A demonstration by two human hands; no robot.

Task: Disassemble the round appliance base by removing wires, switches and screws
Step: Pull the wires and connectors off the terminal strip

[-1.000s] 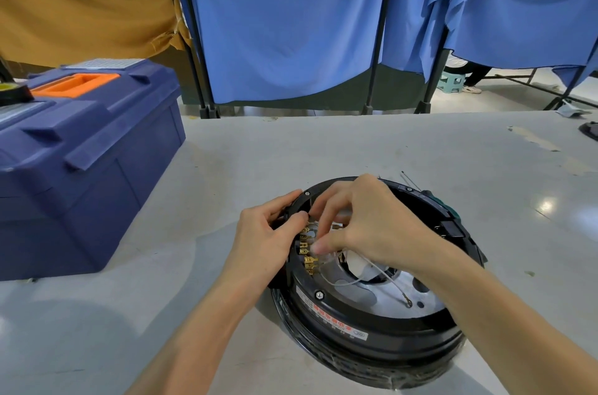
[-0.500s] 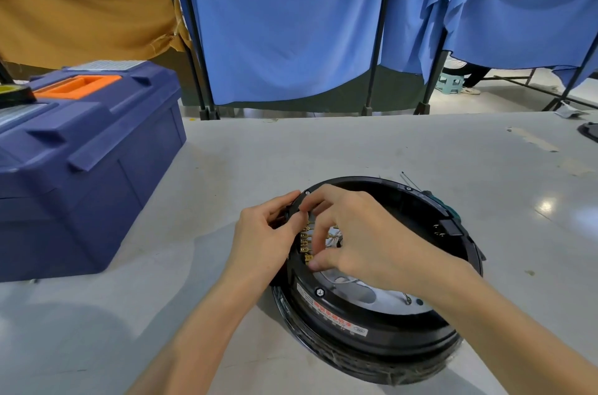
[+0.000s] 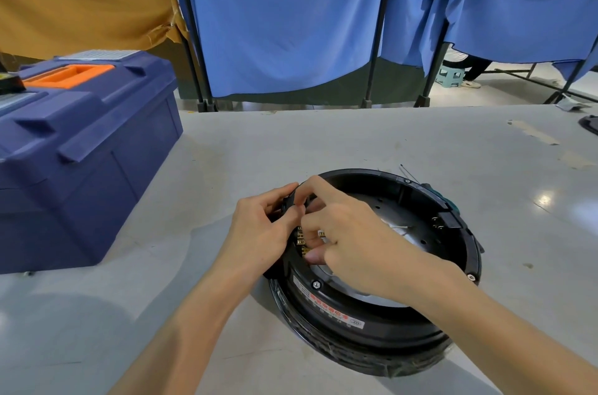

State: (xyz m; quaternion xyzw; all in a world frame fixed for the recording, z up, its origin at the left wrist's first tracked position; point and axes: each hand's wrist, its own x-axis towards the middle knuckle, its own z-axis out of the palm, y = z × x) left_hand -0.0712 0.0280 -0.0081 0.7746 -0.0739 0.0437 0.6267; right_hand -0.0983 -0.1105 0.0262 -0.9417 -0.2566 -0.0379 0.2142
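A round black appliance base [image 3: 388,339] lies on the grey table, open side up, with a silver plate [image 3: 404,226] inside. My left hand [image 3: 262,229] grips the base's left rim from outside, thumb on the rim's top. My right hand [image 3: 352,242] reaches into the base at that same spot, its fingers pinched around the row of brass terminals [image 3: 301,237] on the inner left wall. What the fingertips hold is hidden. A screw [image 3: 316,284] sits in the front rim next to a red and white label [image 3: 328,304].
A large blue toolbox [image 3: 81,148] with an orange handle recess stands at the left. A thin wire [image 3: 409,172] and a teal tool handle [image 3: 451,202] lie behind the base. Blue curtains on black stands hang beyond the table's far edge.
The white wire that hung from my right hand a second ago is out of sight. My right hand has moved left and up to the rim, meeting my left thumb.
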